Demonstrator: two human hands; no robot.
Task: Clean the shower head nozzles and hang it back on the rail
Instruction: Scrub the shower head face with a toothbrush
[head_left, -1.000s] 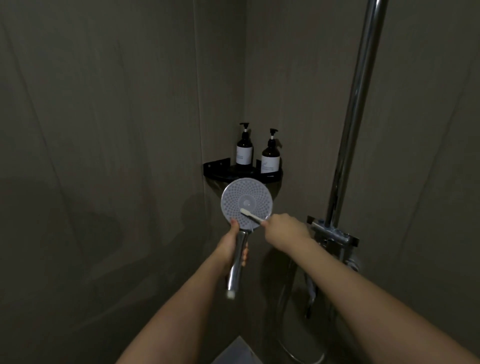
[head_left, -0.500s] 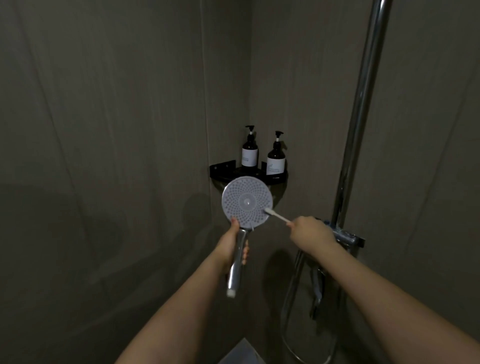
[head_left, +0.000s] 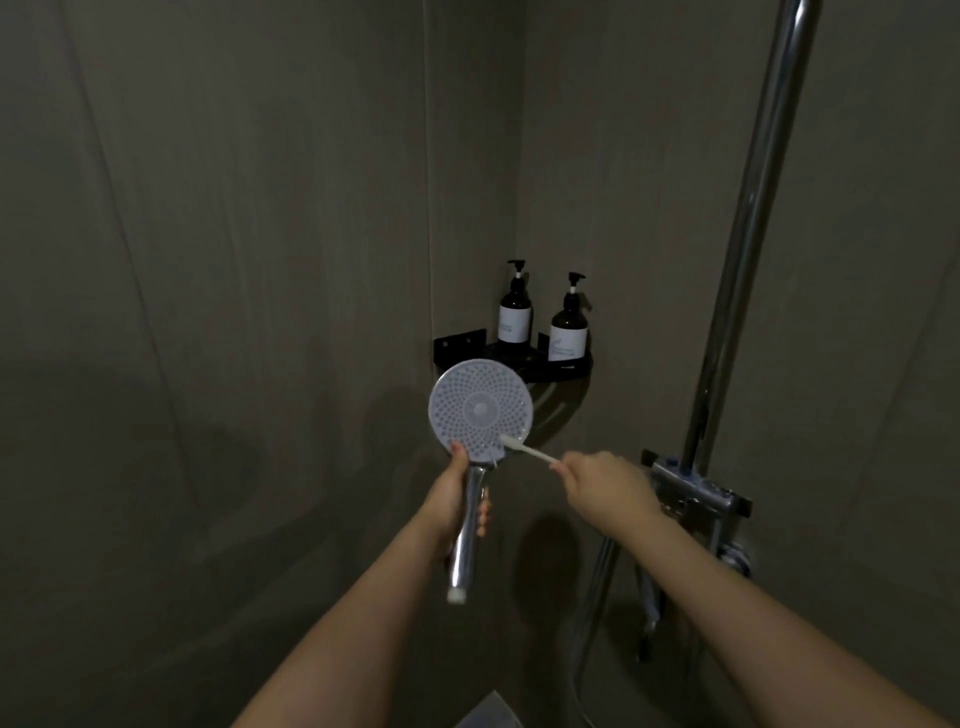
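Dim grey shower walls meet at a corner behind the round white-faced shower head with chrome handle (head_left: 480, 410), held upright. The left hand (head_left: 453, 506) wraps its handle; the right hand (head_left: 605, 486) pinches a white toothbrush (head_left: 524, 449) against the lower nozzles. Rigid, probably light, with slick chrome: gripping mid-handle looks safest.

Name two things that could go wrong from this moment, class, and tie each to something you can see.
The left hand grips only the chrome handle of the shower head, so a hard scrub could twist it or make it slip. The right hand pinches the toothbrush at its far end, bristles near the plate's lower edge; it may skid off.
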